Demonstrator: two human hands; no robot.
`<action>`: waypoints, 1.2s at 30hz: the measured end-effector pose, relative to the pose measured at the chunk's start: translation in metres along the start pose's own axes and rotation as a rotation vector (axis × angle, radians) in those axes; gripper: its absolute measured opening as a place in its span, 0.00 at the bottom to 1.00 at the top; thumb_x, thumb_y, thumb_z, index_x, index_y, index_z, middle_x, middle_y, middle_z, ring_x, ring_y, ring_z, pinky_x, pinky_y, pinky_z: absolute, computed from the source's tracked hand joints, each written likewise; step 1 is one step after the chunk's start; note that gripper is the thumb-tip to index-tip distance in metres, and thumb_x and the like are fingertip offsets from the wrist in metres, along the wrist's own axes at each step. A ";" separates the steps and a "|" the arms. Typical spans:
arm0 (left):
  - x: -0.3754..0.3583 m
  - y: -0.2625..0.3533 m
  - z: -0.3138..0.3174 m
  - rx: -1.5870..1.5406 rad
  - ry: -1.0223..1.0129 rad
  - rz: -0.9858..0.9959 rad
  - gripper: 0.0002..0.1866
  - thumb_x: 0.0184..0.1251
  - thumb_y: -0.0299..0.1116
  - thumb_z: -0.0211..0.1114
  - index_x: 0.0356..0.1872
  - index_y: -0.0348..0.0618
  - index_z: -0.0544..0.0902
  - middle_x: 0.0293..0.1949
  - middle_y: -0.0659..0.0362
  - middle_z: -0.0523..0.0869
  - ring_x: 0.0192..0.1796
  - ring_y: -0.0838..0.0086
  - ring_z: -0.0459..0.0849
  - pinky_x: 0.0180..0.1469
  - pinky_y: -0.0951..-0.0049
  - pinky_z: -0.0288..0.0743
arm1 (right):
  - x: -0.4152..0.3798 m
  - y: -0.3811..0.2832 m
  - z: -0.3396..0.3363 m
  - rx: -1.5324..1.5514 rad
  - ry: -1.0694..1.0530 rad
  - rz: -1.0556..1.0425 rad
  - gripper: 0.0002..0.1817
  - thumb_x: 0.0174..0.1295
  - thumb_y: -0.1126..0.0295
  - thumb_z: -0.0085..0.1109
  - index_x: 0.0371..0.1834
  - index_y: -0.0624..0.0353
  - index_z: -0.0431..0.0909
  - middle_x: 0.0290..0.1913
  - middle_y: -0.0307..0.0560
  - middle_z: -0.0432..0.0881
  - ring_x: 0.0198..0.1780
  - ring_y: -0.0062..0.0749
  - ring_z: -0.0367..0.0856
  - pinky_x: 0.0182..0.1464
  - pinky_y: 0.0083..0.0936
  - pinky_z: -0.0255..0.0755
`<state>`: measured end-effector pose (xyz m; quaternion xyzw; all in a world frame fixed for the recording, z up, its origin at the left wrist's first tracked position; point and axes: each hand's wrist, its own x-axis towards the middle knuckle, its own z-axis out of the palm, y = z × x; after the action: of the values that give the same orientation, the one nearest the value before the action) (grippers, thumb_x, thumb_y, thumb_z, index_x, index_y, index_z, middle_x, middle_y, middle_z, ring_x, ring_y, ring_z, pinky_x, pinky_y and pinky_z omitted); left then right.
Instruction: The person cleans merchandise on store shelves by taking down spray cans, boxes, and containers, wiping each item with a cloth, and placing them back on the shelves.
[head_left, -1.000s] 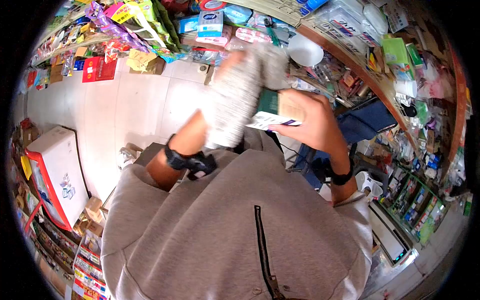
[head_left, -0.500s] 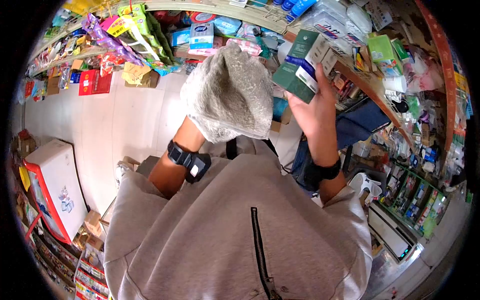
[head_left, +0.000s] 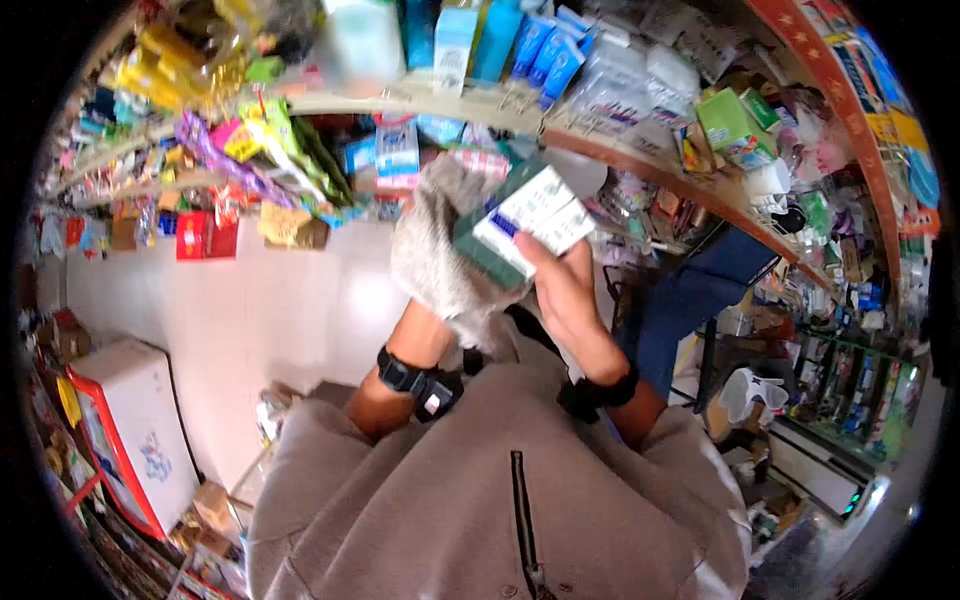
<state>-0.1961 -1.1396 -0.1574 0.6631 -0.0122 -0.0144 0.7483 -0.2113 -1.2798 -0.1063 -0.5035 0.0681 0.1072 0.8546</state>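
Observation:
A light grey towelling cloth (head_left: 428, 235) covers my left hand (head_left: 424, 322); only its wrist side shows, and its fingers are hidden inside or behind the cloth. My right hand (head_left: 572, 305) grips a dark green and white carton (head_left: 540, 208) with a blue band, the thumb lying across its printed side. The carton is tilted, and its green left side overlaps the cloth in view, seemingly against it. Both wrists wear black bands.
Ahead runs a curved shelf (head_left: 400, 100) with blue tubes (head_left: 555, 60), boxes and packets. Shelves with a brown edge (head_left: 690, 180) hold packed goods on the right. A white and red freezer (head_left: 140, 420) stands at left on the pale floor (head_left: 300, 300).
My right hand has brought the carton left and down to the cloth and turned it, showing more of its white side. The view has shifted, showing more of the upper shelf.

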 end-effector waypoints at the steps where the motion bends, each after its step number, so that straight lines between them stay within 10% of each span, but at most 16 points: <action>1: -0.003 -0.001 -0.006 -0.049 -0.019 -0.022 0.29 0.71 0.39 0.61 0.68 0.40 0.65 0.61 0.53 0.75 0.60 0.67 0.75 0.65 0.69 0.71 | -0.001 0.000 -0.008 -0.062 -0.020 0.031 0.25 0.58 0.78 0.69 0.59 0.65 0.74 0.54 0.47 0.83 0.54 0.29 0.82 0.56 0.28 0.76; 8: -0.029 0.000 -0.060 -0.376 0.215 -0.134 0.29 0.75 0.40 0.57 0.72 0.45 0.61 0.65 0.55 0.72 0.63 0.68 0.73 0.67 0.68 0.68 | 0.008 -0.047 -0.059 -0.551 -0.126 -0.117 0.25 0.54 0.72 0.74 0.55 0.64 0.75 0.46 0.45 0.86 0.49 0.27 0.84 0.52 0.27 0.78; 18: -0.081 -0.009 -0.078 0.111 0.350 -0.226 0.29 0.77 0.45 0.51 0.74 0.48 0.60 0.68 0.52 0.69 0.68 0.68 0.68 0.71 0.70 0.59 | 0.154 -0.159 -0.070 -0.853 0.193 -0.814 0.30 0.52 0.66 0.76 0.53 0.69 0.73 0.46 0.55 0.84 0.47 0.32 0.85 0.49 0.27 0.78; 22: -0.073 -0.010 -0.082 0.344 0.331 -0.148 0.29 0.78 0.47 0.48 0.75 0.50 0.59 0.70 0.51 0.68 0.70 0.68 0.65 0.73 0.71 0.55 | 0.213 -0.212 -0.008 -1.337 0.397 -0.283 0.46 0.43 0.46 0.78 0.58 0.71 0.72 0.56 0.69 0.78 0.54 0.52 0.81 0.57 0.38 0.73; 28: -0.085 -0.004 -0.111 0.796 0.331 -0.209 0.29 0.79 0.50 0.45 0.76 0.52 0.59 0.72 0.50 0.66 0.73 0.68 0.62 0.75 0.72 0.50 | 0.363 -0.164 -0.025 -1.455 0.429 -1.018 0.40 0.47 0.44 0.73 0.59 0.57 0.74 0.56 0.56 0.79 0.57 0.53 0.78 0.57 0.44 0.72; 31: -0.093 -0.030 -0.120 0.172 0.399 0.050 0.25 0.81 0.42 0.44 0.73 0.44 0.62 0.69 0.55 0.70 0.70 0.68 0.66 0.73 0.69 0.57 | 0.369 -0.160 -0.018 -1.545 0.461 -1.013 0.38 0.51 0.43 0.70 0.63 0.51 0.73 0.62 0.52 0.77 0.61 0.50 0.75 0.60 0.42 0.70; 36: -0.099 -0.071 -0.149 -0.237 0.497 -0.072 0.25 0.82 0.42 0.42 0.72 0.42 0.63 0.68 0.56 0.71 0.69 0.68 0.67 0.72 0.68 0.58 | 0.375 -0.156 -0.003 -1.593 0.301 -0.833 0.40 0.52 0.42 0.68 0.61 0.60 0.73 0.59 0.60 0.78 0.57 0.55 0.78 0.58 0.45 0.73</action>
<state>-0.2895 -0.9962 -0.2456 0.5541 0.1971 0.1208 0.7997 0.1906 -1.3128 -0.0594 -0.9373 -0.1026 -0.2619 0.2057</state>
